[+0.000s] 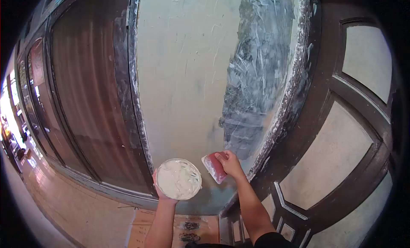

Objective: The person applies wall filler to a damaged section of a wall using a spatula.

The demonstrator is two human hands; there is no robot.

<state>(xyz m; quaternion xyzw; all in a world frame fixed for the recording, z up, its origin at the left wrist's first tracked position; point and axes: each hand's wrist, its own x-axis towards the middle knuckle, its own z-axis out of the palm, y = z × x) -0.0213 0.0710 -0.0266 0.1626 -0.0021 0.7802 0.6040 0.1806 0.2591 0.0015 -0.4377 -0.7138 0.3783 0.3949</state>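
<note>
Red scraper (214, 166) fills right fingers (221, 157); a held tub (181, 199) mostly hides the left fingers (154, 179).

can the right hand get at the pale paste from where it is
Probably yes. The right hand, gripping the red scraper, is close beside the tub in this view; the left hand supports the tub, the pale paste is uncovered, and nothing appears to block the way.
</note>
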